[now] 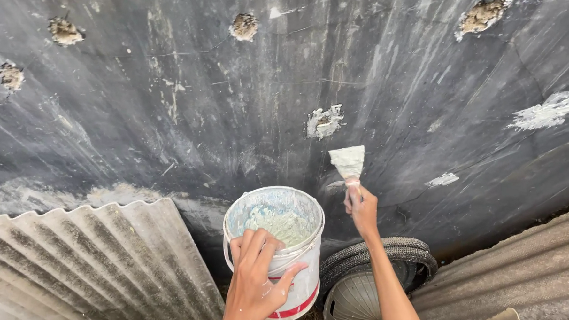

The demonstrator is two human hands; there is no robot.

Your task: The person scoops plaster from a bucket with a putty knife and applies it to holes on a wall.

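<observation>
Putty knife [348,164] loaded with pale filler, gripped in the right hand [362,208], meets the dark wall [171,110]; left hand [254,277] clasps the white bucket [291,288] rim.

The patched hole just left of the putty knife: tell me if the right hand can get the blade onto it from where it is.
Probably yes. The right hand holds the loaded putty knife up against the dark wall, and the patched hole lies just up-left of the blade with nothing between.
</observation>
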